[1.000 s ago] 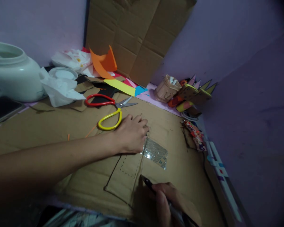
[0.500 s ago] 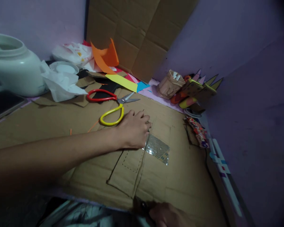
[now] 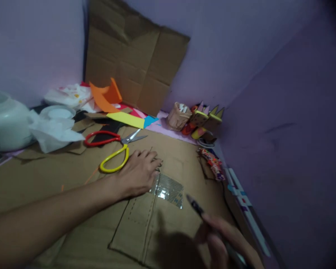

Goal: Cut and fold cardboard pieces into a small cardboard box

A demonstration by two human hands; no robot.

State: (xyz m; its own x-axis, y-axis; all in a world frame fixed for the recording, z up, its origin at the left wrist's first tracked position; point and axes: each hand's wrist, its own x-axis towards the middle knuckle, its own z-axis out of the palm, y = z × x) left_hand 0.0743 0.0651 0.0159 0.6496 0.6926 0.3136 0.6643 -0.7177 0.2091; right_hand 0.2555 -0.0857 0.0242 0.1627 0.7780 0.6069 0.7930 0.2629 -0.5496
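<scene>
My left hand [image 3: 141,172] lies palm down on the brown cardboard sheet [image 3: 95,224], fingers spread and slightly bent, beside a strip of clear tape [image 3: 169,190]. Solid and dashed lines are drawn on the cardboard below it. At the lower right my right hand [image 3: 226,239] holds a dark pen-like tool [image 3: 195,205], its tip raised above the cardboard to the right of the tape. Scissors [image 3: 124,142] with one red and one yellow handle lie open just behind my left hand.
A white pot [image 3: 8,123], crumpled white paper [image 3: 53,130] and orange paper [image 3: 106,95] stand at the back left. Farther right are a brown holder [image 3: 178,116], a colourful wrapper [image 3: 212,163] and a white strip [image 3: 249,213]. Cardboard [image 3: 137,56] leans on the wall.
My right hand has risen from the cardboard's near edge toward the right of the tape, with the pen-like tool in it. My left hand stays on the cardboard. The view has shifted up and right.
</scene>
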